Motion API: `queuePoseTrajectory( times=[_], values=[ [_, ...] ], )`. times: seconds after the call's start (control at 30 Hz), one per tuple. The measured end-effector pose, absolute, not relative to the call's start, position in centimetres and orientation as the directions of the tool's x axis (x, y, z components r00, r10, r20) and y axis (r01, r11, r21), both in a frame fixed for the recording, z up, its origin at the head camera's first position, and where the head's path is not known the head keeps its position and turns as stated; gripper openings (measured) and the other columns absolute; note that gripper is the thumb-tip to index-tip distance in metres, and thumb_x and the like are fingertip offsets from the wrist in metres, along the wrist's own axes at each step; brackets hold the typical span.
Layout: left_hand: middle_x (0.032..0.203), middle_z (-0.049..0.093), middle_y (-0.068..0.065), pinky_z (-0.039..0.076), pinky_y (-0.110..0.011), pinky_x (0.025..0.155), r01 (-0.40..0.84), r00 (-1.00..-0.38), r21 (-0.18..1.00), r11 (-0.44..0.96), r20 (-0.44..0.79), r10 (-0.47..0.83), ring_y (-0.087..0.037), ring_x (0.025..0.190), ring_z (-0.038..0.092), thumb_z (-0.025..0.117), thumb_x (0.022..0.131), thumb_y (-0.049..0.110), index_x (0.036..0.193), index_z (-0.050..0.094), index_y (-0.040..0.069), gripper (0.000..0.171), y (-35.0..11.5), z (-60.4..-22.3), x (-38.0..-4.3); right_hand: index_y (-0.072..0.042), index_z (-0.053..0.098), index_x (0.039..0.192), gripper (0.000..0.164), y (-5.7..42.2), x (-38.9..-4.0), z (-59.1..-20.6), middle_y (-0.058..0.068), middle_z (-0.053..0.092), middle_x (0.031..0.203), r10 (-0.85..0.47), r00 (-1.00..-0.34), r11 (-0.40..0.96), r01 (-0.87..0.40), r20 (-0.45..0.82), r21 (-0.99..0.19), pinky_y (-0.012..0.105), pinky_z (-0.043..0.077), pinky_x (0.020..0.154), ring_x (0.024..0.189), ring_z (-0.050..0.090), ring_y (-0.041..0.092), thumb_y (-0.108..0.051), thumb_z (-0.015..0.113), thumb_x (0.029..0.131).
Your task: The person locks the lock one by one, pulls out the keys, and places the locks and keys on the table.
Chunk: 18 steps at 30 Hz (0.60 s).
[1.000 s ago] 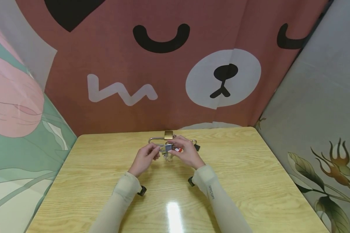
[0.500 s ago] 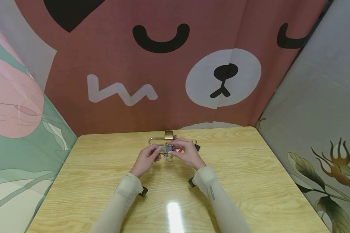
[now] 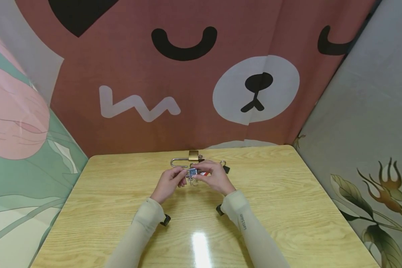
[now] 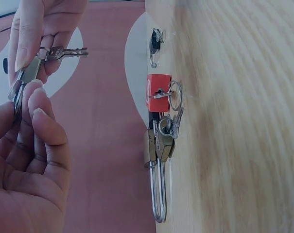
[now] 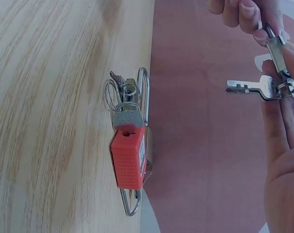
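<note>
In the head view, holds a silver padlock (image 3: 192, 172) between 2 hands, above the far part of a wood-grain tabletop (image 3: 120, 223). Pinches its left end with the fingers of the left hand (image 3: 168, 182) and its right side between the thumb and fingers of the right hand (image 3: 216, 178). Shows a brass padlock (image 3: 193, 155) at the far edge, just beyond the hands, with a long shackle (image 3: 179, 159) reaching left. Shows a black padlock (image 3: 226, 169) right of the right hand, and part of a red padlock (image 3: 206, 174) mostly hidden behind that hand. Shows beyond the tabletop a reddish-brown curtain (image 3: 137, 74).

In the left wrist view, holds the silver padlock well clear of the tabletop, edge-on between the right thumb and fingers. Shows keys (image 4: 59, 53) at its right end, jutting down; cannot tell whether 1 sits in the keyhole. Shows on the tabletop, from left to right, the brass padlock with a smaller brass-coloured padlock (image 4: 164, 141) just on its near side, then the red padlock, then the black padlock.

In the right wrist view, shows a thin shackle (image 5: 269, 30) running from the silver padlock left into the pinching left fingers. Shows the red padlock on the tabletop, apart from both hands.
</note>
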<state>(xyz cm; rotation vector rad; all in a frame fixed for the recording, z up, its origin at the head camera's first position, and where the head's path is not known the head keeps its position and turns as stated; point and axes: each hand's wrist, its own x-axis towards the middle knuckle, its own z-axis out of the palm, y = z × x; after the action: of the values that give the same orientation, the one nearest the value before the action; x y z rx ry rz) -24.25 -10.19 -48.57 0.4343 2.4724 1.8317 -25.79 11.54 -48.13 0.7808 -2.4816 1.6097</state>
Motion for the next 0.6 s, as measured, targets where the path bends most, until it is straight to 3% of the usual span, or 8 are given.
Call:
queuePoseTrajectory(
  times=[0.2, 0.3, 0.4, 0.6],
  values=[
    [0.074, 0.068, -0.007, 0.058, -0.031, 0.062, 0.205, -0.967, 0.942, 0.266, 0.152, 0.204, -0.017, 0.065, 0.063, 0.056, 0.109, 0.023, 0.102, 0.073, 0.006, 0.025, -9.8, -48.7, -24.1, -0.009, 0.076, 0.124, 0.035, 11.4, -26.0, -48.3, 0.016, 0.070, 0.123, -0.372, -0.863, 0.270, -0.454, 0.343, -0.849, 0.050, 0.060, 0.093, 0.108, 0.072, 0.029, -0.011, 0.082, 0.090],
    [0.075, 0.071, -0.011, 0.058, -0.029, 0.061, 0.208, -0.970, 0.944, 0.256, 0.164, 0.181, -0.017, 0.065, 0.065, 0.056, 0.108, 0.020, 0.104, 0.074, 0.005, 0.024, -9.5, -48.7, -24.1, -0.005, 0.075, 0.124, 0.036, 11.4, -26.1, -48.4, 0.019, 0.069, 0.125, -0.371, -0.871, 0.265, -0.431, 0.322, -0.863, 0.042, 0.061, 0.092, 0.109, 0.072, 0.031, -0.009, 0.081, 0.090],
    [0.079, 0.073, -0.014, 0.058, -0.027, 0.061, 0.223, -0.967, 0.942, 0.249, 0.183, 0.175, -0.020, 0.067, 0.068, 0.053, 0.109, 0.017, 0.106, 0.073, 0.002, 0.025, -9.1, -48.6, -24.0, -0.003, 0.074, 0.124, 0.036, 11.3, -26.1, -48.5, 0.020, 0.069, 0.124, -0.363, -0.878, 0.252, -0.415, 0.312, -0.874, 0.042, 0.061, 0.093, 0.110, 0.072, 0.033, -0.008, 0.081, 0.089],
    [0.095, 0.072, -0.018, 0.061, -0.038, 0.073, 0.257, -0.948, 0.930, 0.262, 0.189, 0.257, -0.031, 0.082, 0.070, 0.045, 0.113, 0.019, 0.121, 0.061, 0.001, 0.026, -8.1, -48.4, -23.0, -0.002, 0.075, 0.121, 0.035, 11.1, -26.2, -48.8, 0.014, 0.073, 0.117, -0.352, -0.869, 0.226, -0.440, 0.348, -0.869, 0.049, 0.061, 0.092, 0.106, 0.072, 0.032, -0.009, 0.083, 0.088]
  ],
)
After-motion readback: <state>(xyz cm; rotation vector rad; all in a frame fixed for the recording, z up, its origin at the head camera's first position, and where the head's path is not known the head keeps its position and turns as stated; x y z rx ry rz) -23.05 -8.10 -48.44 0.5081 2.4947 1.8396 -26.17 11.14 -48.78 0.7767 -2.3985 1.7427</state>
